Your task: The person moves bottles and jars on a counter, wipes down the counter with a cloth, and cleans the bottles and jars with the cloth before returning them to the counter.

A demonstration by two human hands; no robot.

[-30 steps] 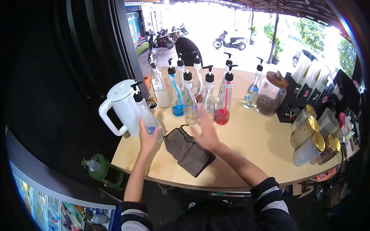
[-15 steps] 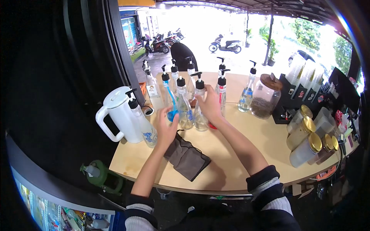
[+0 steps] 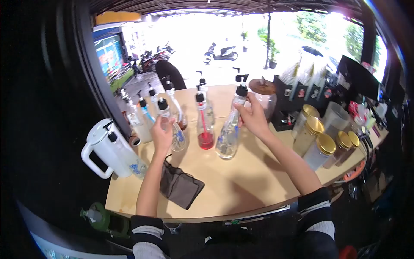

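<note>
With my right grip (image 3: 253,118), I am grasping a clear pump bottle (image 3: 227,140) by its narrow neck, about midway along the surface (image 3: 263,181) and back from its front edge. My left grip (image 3: 162,134) is holding a second clear bottle (image 3: 178,140), nearer the left edge. I am judging both fairly light, stiff, smooth and perhaps fragile, the slim neck offering the surest hold.

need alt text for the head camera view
The right hand grips a clear pump bottle near its neck above a pale counter, while the left hand is at another clear bottle. A red-liquid bottle stands between them; a dark cloth lies nearer, a white pitcher at left, gold-lidded jars at right.
</note>
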